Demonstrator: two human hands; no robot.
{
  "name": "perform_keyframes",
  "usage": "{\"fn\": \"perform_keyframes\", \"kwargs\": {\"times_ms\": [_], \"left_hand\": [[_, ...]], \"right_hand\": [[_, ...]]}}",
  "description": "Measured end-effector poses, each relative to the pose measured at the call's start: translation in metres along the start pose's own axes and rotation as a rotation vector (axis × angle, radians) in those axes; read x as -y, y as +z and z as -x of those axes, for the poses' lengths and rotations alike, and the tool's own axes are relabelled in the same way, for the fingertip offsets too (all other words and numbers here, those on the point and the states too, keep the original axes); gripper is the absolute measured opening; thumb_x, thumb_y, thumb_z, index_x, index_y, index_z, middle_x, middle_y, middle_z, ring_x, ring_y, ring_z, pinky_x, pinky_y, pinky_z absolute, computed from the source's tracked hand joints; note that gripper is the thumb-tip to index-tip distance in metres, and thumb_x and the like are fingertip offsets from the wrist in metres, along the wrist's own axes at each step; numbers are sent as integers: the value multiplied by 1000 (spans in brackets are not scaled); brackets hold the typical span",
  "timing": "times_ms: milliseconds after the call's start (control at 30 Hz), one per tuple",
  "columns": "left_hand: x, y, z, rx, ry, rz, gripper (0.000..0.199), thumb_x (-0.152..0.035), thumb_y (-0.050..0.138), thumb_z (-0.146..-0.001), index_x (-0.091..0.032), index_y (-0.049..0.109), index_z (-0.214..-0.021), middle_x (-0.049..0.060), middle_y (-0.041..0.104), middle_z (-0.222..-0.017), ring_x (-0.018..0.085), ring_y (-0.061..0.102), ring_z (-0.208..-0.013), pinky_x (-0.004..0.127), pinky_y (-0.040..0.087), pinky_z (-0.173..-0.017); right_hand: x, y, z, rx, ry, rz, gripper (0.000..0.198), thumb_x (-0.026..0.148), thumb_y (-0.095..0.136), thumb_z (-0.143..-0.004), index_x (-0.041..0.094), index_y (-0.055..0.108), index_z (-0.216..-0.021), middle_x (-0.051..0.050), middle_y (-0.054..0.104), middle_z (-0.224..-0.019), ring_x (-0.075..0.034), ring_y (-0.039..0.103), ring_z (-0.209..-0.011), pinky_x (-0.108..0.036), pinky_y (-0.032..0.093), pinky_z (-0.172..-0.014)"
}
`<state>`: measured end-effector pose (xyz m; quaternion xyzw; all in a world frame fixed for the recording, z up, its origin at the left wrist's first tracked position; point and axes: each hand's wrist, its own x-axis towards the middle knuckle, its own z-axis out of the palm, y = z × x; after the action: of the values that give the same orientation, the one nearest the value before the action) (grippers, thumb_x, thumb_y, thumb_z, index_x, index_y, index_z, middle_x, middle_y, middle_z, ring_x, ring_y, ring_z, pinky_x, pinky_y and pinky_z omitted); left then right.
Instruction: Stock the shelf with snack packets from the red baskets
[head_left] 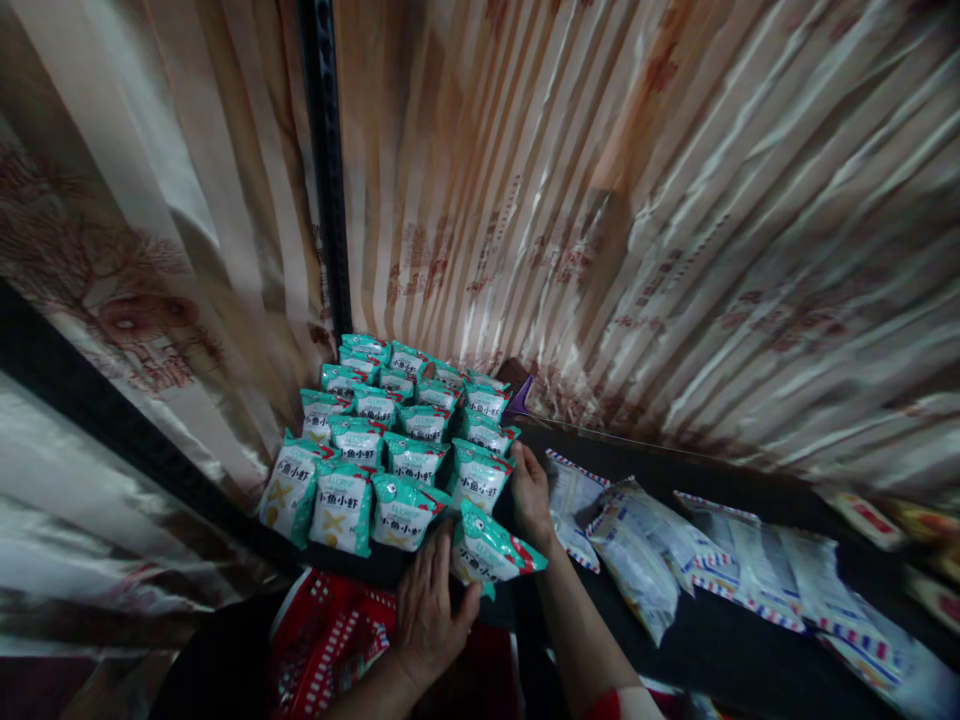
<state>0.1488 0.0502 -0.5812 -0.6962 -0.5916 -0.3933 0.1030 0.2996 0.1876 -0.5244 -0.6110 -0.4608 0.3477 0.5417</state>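
Teal-and-white snack bags (341, 508) stand in several rows at the shelf's left end. At the front right corner, one snack bag (487, 552) leans to the right, out of line with its row. My left hand (431, 605) is at its left side, fingers stretched out and thumb apart, seemingly touching the bag. On the other side, my right hand (532, 500) lies along the right edge of the rows, fingers extended beside the bags; its thumb side is partly hidden. Neither hand visibly grips anything.
A red plastic basket (322, 635) sits below the shelf's front edge. Several pale bags with striped edges (637, 560) lie along the dark shelf (600, 450) to the right. Boxes (862, 515) are at far right. A patterned curtain (480, 200) hangs behind, beside a black post (324, 150).
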Motion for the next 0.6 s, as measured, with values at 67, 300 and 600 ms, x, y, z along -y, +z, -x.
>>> {"fn": "perform_keyframes", "kwargs": {"times_ms": [67,300,600], "left_hand": [[0,-1,0,11,9,21,61,-44,34,-91,-11,24,-142,12,64,-116,21,62,-101,30,51,-80],[0,-6,-6,18,12,41,61,-42,34,-91,-9,24,-142,12,63,-117,20,61,-104,29,51,-81],[1,1,1,15,-13,34,60,-44,35,-91,-11,28,-141,12,64,-116,21,62,-102,31,52,-80]], "right_hand": [[4,0,9,126,27,-77,47,56,53,-76,21,61,-106,-5,70,-97,-23,63,-88,-35,47,-82],[13,-7,9,206,36,-159,45,52,66,-67,19,64,-97,-7,72,-92,-26,65,-85,-37,49,-78],[16,0,3,103,-98,-123,49,54,64,-69,19,65,-103,-8,71,-96,-27,63,-92,-38,50,-79]]}}
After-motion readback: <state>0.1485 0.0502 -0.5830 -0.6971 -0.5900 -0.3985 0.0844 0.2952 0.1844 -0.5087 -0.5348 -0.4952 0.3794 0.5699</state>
